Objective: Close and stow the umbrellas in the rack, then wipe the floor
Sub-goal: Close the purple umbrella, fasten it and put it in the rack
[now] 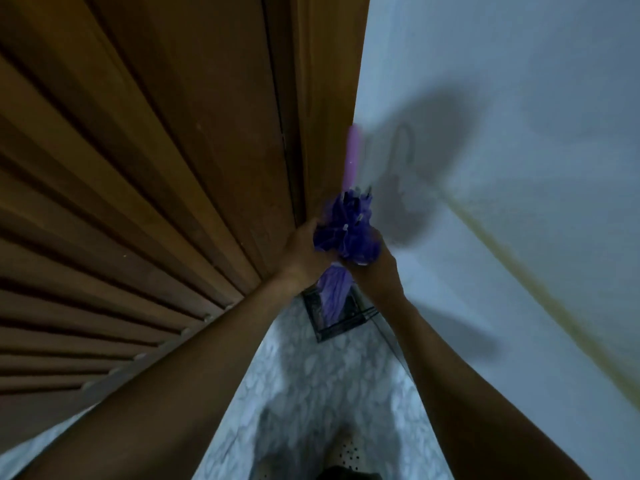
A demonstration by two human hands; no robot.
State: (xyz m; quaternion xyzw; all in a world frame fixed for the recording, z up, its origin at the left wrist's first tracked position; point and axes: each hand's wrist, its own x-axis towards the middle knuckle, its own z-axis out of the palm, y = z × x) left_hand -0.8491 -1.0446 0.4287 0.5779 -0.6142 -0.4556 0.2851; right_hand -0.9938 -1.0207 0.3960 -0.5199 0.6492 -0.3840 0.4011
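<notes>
Both grips clamped round the bunched canopy of one folded purple umbrella point(349, 225), left hand point(302, 252) nearer the wooden door point(180, 140), right hand point(378, 270) nearer the wall point(519, 98); long axis near upright, pale pink handle point(353, 154) up, lower end down inside the single black wire rack point(334, 329) on the marbled floor point(311, 382).

A dim corner: a slatted brown wooden door point(138, 202) at left meets a pale bluish wall point(519, 64) crossed by soft shadows point(433, 140) — mottled grey-white floor point(311, 382) below.
</notes>
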